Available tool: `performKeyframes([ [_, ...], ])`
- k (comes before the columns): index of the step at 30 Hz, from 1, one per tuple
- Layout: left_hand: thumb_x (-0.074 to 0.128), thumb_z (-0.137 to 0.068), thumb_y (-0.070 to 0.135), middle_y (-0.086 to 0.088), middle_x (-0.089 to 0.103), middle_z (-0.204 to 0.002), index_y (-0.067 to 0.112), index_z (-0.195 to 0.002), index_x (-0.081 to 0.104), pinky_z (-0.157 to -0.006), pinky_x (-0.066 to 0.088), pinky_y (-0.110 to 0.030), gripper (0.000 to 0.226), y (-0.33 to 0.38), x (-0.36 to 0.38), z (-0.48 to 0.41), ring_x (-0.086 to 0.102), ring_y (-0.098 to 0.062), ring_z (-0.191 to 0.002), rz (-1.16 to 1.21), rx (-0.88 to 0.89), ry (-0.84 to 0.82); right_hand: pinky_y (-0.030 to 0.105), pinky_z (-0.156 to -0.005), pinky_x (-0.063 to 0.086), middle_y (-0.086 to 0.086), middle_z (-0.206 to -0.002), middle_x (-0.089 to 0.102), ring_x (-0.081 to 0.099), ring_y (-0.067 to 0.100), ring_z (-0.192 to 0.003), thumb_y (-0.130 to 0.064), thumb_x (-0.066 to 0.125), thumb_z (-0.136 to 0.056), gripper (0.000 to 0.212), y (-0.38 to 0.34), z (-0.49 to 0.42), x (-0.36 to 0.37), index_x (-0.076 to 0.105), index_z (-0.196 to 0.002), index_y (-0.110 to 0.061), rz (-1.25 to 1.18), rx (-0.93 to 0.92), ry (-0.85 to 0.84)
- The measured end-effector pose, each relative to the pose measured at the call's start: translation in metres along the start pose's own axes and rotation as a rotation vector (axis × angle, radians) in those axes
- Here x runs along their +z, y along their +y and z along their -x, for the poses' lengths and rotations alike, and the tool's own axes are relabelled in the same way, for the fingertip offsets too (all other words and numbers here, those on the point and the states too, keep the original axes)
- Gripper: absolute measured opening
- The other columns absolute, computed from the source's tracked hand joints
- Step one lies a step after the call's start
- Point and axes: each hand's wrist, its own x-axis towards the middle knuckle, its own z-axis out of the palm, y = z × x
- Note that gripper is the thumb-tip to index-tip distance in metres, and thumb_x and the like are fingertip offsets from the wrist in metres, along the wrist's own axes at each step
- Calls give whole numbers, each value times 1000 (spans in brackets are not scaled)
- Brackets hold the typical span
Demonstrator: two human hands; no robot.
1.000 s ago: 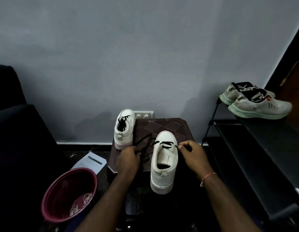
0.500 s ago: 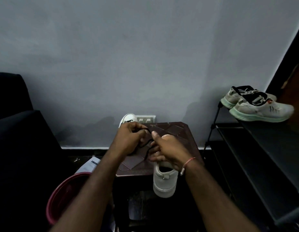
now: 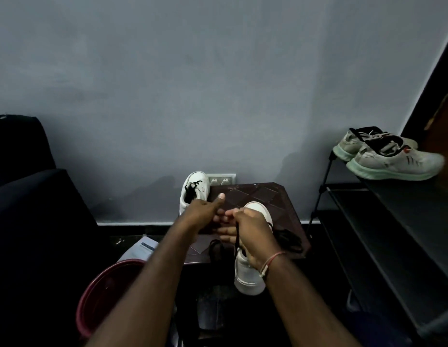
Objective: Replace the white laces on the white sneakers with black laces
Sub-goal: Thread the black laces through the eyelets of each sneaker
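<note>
One white sneaker (image 3: 249, 276) lies on the brown stool (image 3: 265, 195) with its heel hanging over the front edge. My right hand (image 3: 251, 231) is above it and grips a black lace (image 3: 236, 237), which runs down into the shoe. More of this lace lies loose on the stool at the right (image 3: 288, 237). My left hand (image 3: 201, 215) is beside the right one, thumb raised and fingers stretched toward it; I see no lace in it. The second white sneaker (image 3: 196, 187), threaded with black lace, stands at the stool's back left corner.
A red bucket (image 3: 102, 294) stands on the floor at the lower left, with a paper sheet (image 3: 142, 249) behind it. A dark sofa (image 3: 30, 209) fills the left side. On the right, a black shoe rack (image 3: 398, 221) carries a pair of grey running shoes (image 3: 393, 160). A wall socket (image 3: 221, 180) sits behind the stool.
Both hands rose from the sneaker's sides and met above it. The right hand now pulls a lace up from the shoe, and the left thumb has lifted.
</note>
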Motion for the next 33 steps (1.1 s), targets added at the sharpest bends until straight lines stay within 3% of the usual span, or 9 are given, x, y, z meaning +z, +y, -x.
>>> performKeyframes([
  [2,70,-81,51,-6,55,-55,8,-71,63,-63,52,-33,44,-4,11,-9,55,-20,-50,-63,-94,-130,32,-58,57,22,-88,66,68,25,-62,-10,40,-101,23,7,3,-3,57,-97,4,132,-48,25],
  [4,72,-80,50,-6,52,-53,12,-62,58,-54,46,-26,44,-6,17,-18,50,-19,-44,-74,-144,-238,45,-71,60,25,-87,68,71,34,-73,-13,45,-97,23,14,-1,-5,59,-86,1,312,-111,60],
  [6,74,-78,47,-12,55,-64,10,-69,62,-53,43,-25,40,-5,21,-26,52,-21,-53,-49,-179,-320,52,-72,57,18,-76,69,70,33,-72,-25,49,-90,28,18,-2,-4,60,-72,-7,518,-186,80],
  [8,76,-79,33,-16,60,-80,7,-79,67,-64,46,-31,27,-3,23,-32,57,-23,-69,-21,-197,-356,47,-69,55,15,-71,67,68,31,-70,-34,48,-87,34,22,-3,-1,55,-64,-11,686,-269,134],
  [10,71,-84,17,-11,63,-78,7,-77,69,-68,48,-31,13,-4,24,-39,60,-19,-68,18,-199,-329,37,-67,49,14,-77,69,65,31,-76,-32,49,-92,35,25,-2,-1,60,-67,-11,807,-346,193],
  [13,61,-90,8,-5,63,-71,6,-78,67,-62,50,-25,14,-11,20,-49,59,-12,-59,84,-233,-249,37,-69,44,14,-80,70,63,32,-81,-36,50,-94,38,29,2,0,65,-73,-8,924,-474,243],
  [17,45,-96,3,-2,60,-62,9,-74,60,-54,50,-20,28,-18,10,-35,57,-11,-55,175,-278,-326,38,-70,46,13,-83,71,64,32,-83,-41,46,-94,41,31,5,0,68,-81,-9,1056,-573,267],
  [23,46,-97,10,0,58,-65,12,-80,62,-61,47,-23,24,-14,-24,-13,54,-10,-57,70,-142,-276,38,-59,44,14,-65,66,61,35,-64,-42,41,-91,47,20,-3,-25,64,-66,-10,1197,-674,426],
  [33,50,-97,9,-10,68,-76,4,-91,66,-69,57,-29,18,8,-28,39,66,-17,-66,197,114,-319,39,-63,43,16,-80,68,62,38,-79,-41,45,-94,43,15,-33,-35,63,-75,-7,1232,-608,417],
])
